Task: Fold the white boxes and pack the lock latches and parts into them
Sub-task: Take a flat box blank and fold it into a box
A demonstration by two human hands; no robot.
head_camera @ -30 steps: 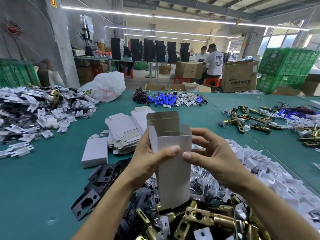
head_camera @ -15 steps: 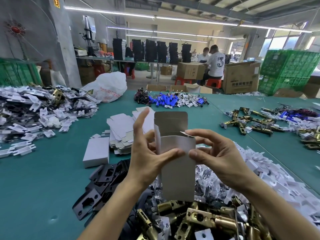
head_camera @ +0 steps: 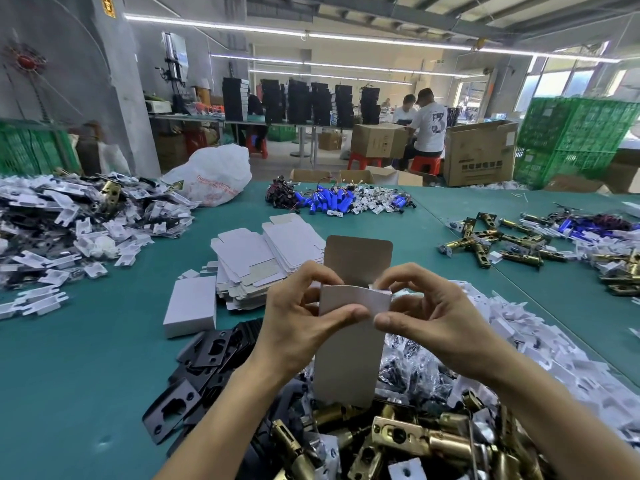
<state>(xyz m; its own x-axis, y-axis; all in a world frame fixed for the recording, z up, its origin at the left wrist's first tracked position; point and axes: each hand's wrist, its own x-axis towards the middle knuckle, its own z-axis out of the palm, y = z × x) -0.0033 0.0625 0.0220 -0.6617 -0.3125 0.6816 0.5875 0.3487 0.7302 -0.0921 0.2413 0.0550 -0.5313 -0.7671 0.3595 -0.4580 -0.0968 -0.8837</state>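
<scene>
The white box [head_camera: 349, 351], smooth upright cardboard above the brass latches [head_camera: 415, 441], is pinched by my left hand [head_camera: 298, 327] and right hand [head_camera: 429, 320].

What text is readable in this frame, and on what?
"3": back of a white shirt in the background; the smaller marks above it are unreadable.
Plastic bag: red print, too blurred to read.
Cardboard box: dark print, blurred.
Yellow sign, top left: red characters, blurred and cut off.
White box being folded: no print visible.
</scene>
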